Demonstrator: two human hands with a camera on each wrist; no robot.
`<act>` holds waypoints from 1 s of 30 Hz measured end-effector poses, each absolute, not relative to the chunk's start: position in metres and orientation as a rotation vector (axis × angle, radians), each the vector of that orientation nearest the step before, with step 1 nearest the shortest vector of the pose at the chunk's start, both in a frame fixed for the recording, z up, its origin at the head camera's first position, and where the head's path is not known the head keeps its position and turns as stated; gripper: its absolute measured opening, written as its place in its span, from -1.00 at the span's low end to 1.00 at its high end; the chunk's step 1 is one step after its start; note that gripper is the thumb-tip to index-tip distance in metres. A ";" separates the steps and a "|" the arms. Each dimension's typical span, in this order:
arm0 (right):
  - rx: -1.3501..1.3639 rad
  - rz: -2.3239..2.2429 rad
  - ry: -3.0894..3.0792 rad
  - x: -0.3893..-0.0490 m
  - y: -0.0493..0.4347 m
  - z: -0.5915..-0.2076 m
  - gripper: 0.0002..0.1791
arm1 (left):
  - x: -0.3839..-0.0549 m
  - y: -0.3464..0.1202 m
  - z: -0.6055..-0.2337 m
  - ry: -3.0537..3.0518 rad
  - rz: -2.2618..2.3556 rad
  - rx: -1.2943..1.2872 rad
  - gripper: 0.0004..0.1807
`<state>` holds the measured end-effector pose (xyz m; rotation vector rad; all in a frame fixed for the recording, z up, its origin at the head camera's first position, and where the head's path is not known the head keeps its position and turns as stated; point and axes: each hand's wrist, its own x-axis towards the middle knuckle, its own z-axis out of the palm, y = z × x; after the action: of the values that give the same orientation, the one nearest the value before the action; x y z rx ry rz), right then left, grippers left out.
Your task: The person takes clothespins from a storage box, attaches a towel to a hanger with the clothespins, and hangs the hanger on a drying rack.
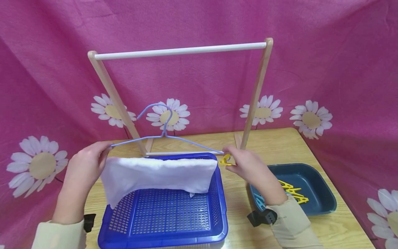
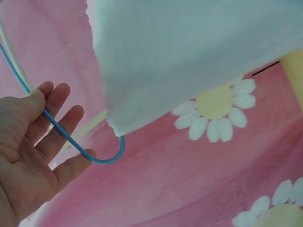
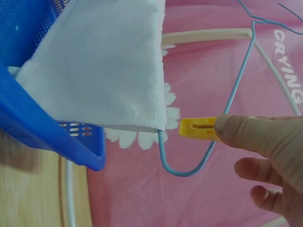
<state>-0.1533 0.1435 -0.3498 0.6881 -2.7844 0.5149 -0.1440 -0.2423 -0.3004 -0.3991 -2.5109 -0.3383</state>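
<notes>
"What did the left hand (image 1: 88,162) hold?"
"At eight o'clock, it gripped the blue hanger (image 1: 164,134); the white cloth (image 1: 161,173) hung on that, over the blue basket (image 1: 164,241) at seven o'clock."
"And the right hand (image 1: 248,164)?"
"At four o'clock, pinching a yellow clothespin (image 3: 195,128) near the cloth's edge; whether it also held the hanger, I couldn't tell."

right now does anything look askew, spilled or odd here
Mildly: the white cloth on the blue hanger looks uneven, its left corner dipping lower than its right in the head view. No spill or damage shows.
</notes>
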 end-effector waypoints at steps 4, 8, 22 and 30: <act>0.728 0.431 -2.675 -0.151 0.144 -0.345 -0.47 | -0.141 -0.239 -0.294 -2.485 -0.343 -0.389 -0.79; 0.766 0.339 -2.603 -0.149 0.145 -0.340 -0.46 | -0.139 -0.238 -0.292 -2.467 -0.351 -0.372 -0.79; 0.813 0.232 -2.509 -0.143 0.146 -0.338 -0.48 | -0.137 -0.237 -0.290 -2.460 -0.401 -0.358 -0.80; 0.751 0.160 -2.492 -0.144 0.146 -0.338 -0.51 | -0.139 -0.234 -0.291 -2.455 -0.412 -0.372 -0.80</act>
<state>-0.1442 0.1462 -0.3385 0.7509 -2.4920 0.1596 -0.1387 -0.2337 -0.2908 -0.3718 -2.4548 -0.4119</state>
